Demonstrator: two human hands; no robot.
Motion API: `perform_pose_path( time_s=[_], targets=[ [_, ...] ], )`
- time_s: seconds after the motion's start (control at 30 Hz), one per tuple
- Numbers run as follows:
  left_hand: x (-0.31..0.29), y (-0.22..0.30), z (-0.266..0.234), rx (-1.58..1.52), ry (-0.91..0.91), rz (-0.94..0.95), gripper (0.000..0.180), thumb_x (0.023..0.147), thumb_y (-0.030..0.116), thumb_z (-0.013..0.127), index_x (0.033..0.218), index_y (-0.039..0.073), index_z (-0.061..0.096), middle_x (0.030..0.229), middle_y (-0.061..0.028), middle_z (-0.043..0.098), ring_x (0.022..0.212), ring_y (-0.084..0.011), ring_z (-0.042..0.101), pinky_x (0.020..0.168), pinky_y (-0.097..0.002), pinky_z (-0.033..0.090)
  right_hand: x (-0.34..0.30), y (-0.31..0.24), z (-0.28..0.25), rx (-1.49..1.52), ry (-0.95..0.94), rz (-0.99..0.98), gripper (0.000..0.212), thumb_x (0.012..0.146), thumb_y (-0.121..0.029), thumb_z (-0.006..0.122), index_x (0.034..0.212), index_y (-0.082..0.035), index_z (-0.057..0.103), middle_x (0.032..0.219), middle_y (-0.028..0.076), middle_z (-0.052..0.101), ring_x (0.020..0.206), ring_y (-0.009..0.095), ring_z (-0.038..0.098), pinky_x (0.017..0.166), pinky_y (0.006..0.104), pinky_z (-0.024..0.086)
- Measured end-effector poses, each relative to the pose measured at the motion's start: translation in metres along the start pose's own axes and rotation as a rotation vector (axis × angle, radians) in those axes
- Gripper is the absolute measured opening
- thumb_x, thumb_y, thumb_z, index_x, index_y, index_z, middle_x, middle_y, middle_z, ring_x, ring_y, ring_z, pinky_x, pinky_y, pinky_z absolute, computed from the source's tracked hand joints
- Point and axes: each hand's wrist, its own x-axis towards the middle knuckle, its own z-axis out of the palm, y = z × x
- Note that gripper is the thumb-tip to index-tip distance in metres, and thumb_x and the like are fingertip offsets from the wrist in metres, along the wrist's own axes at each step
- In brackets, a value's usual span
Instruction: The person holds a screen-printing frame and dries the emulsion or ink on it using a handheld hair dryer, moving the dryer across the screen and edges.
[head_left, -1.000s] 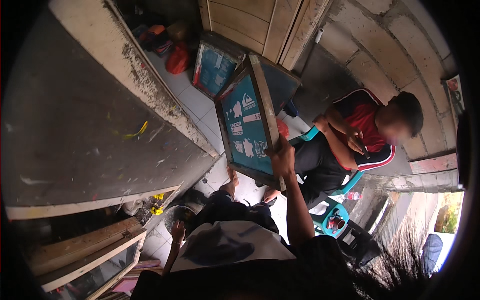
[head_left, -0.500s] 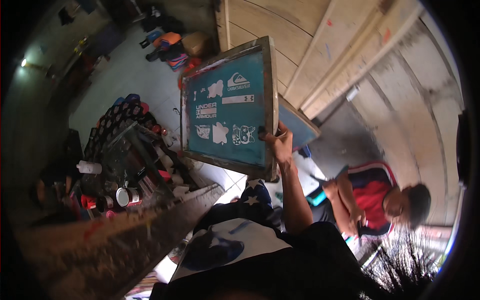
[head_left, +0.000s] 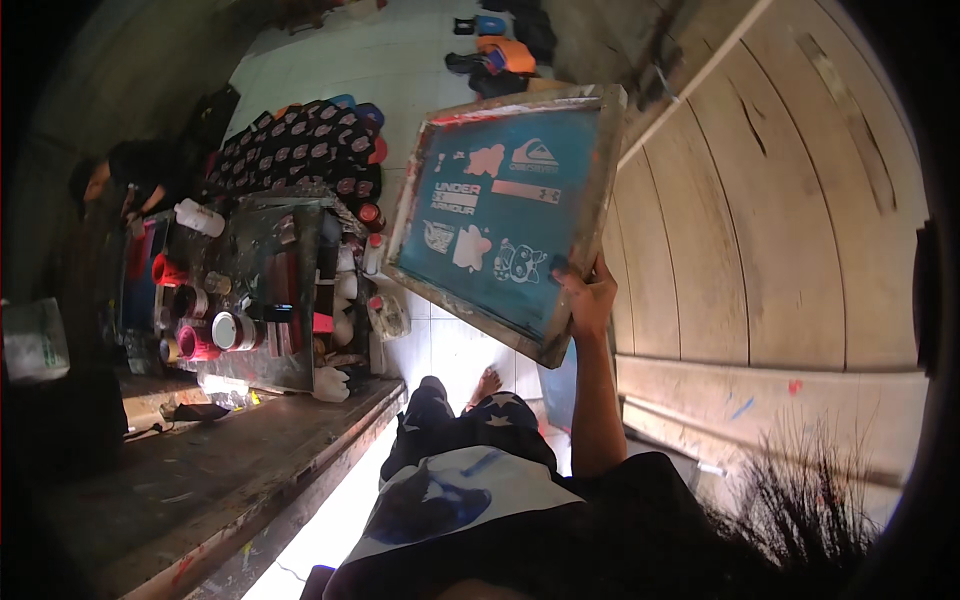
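Wooden-framed screen (head_left: 505, 215) in right hand (head_left: 588, 297)

Paint jars (head_left: 215, 330) crowd a messy table (head_left: 270, 290) beside stacked dark printed garments (head_left: 300, 150).

Screen-printing frame (head_left: 505, 215): bare wood, worn, paint-smeared at edges; mesh teal, matt, with pale stencil shapes. Wall panels (head_left: 780, 230): unfinished pale wood planks, rough, scratched. Workbench (head_left: 200, 480): dark wood, stained, dull. Floor (head_left: 380, 70): light tiles, slightly glossy. Ink jars (head_left: 215, 330): plastic, smeared. Shorts (head_left: 470, 425): patterned dark cloth.
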Motion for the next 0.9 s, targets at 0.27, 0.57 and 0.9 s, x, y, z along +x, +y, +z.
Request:
perform_pose_path(
  time_s=[0.27,0.57,0.9],
  targets=[
    [0.051,0.018,0.051,-0.452,-0.031,-0.227,0.06,0.095,0.046,0.054,0.133,0.0,0.055,0.128,-0.0192,0.06,0.12,-0.032,0.056,0.104,-0.0432,0.04,0.129,0.032,0.053,-0.251,-0.111,-0.051,0.041,0.067,-0.007,0.073,0.106,0.003,0.065,0.09,0.009,0.068,0.079,0.019,0.063,0.072,0.0317,0.051],
    [0.259,0.176,0.019,-0.938,-0.433,-0.158,0.061,0.095,0.047,0.053,0.135,0.0,0.054,0.13,-0.0176,0.059,0.123,-0.0317,0.054,0.108,-0.0441,0.037,0.333,0.076,0.196,-0.397,-0.039,-0.027,0.044,0.066,-0.007,0.071,0.107,0.005,0.063,0.09,0.009,0.067,0.079,0.019,0.061,0.072,0.0322,0.05],
    [0.434,0.654,-0.002,-0.764,-0.328,0.039,0.089,0.093,0.059,0.053,0.153,0.004,0.017,0.145,-0.017,0.042,0.129,-0.035,0.047,0.103,-0.0534,0.041,0.557,0.07,0.336,-0.317,0.039,-0.052,0.049,0.065,-0.003,0.073,0.113,0.005,0.063,0.095,0.009,0.067,0.084,0.019,0.063,0.076,0.032,0.051]
  ],
)
